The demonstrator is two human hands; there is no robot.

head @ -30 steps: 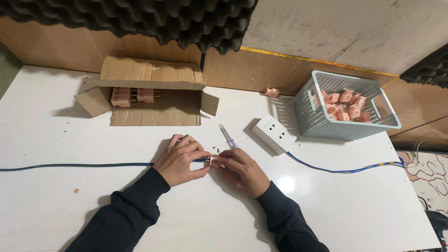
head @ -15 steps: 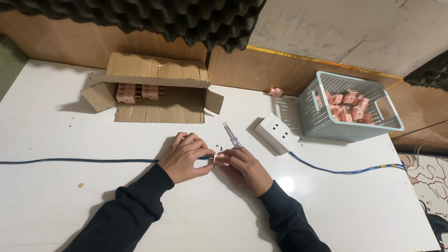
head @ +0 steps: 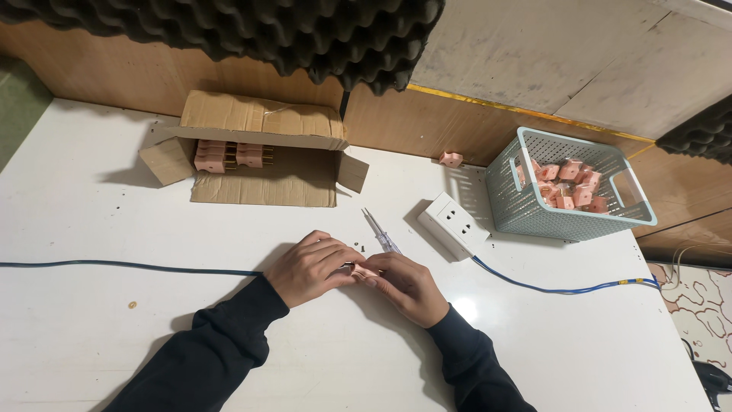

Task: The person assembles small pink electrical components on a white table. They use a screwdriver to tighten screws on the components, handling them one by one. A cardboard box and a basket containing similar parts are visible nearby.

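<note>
Single head-worn view, steeply down and forward over the white table [head: 91,229]; hands close below, wall beyond

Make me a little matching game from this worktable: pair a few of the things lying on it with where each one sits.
Things:
1. cardboard box
2. mesh basket
3. white socket block
4. screwdriver

Places:
A. far right, holding pink plugs
B. just beyond the right hand
C. on the end of the blue cable
D. far left by the wall, flaps open

Pairs: 1-D, 2-A, 3-C, 4-B
</note>
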